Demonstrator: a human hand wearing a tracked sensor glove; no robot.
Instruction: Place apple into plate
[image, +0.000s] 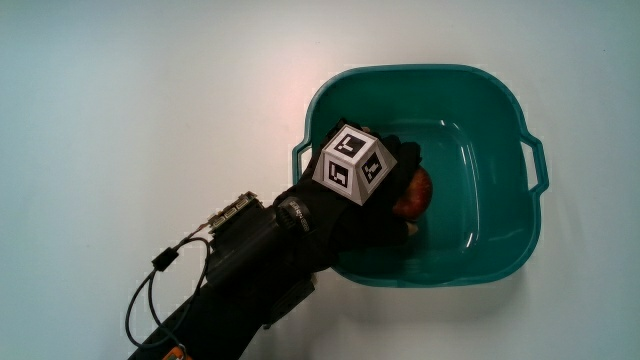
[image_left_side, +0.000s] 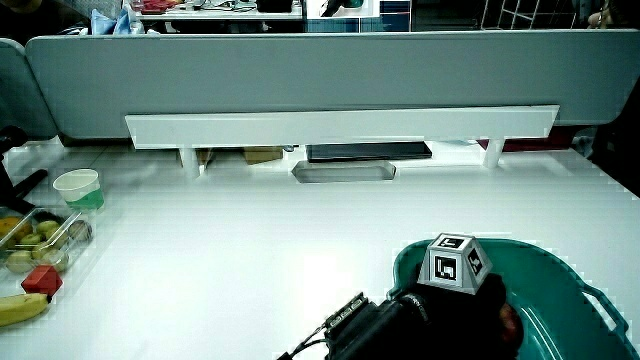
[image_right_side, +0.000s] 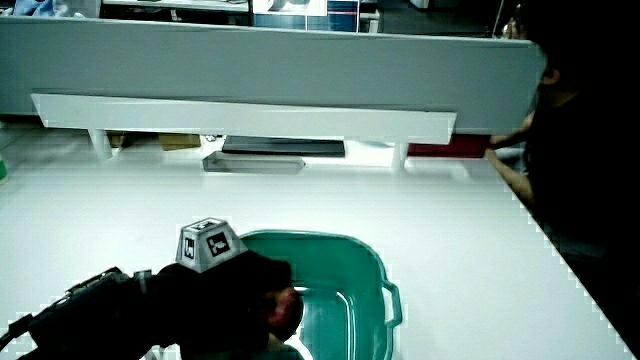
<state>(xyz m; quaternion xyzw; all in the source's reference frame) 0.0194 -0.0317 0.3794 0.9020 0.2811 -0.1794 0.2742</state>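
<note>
The hand (image: 375, 190) reaches over the rim into a teal tub (image: 500, 110) on the white surface (image: 150, 100) — its grip is closed around a red apple (image: 415, 192), held inside the tub just above its floor.

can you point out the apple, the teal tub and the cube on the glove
apple (image: 415, 194), main view, its red side showing past the fingers
teal tub (image: 528, 215), main view, on its rim by the handle
patterned cube (image: 352, 165), main view, its upper face
</note>
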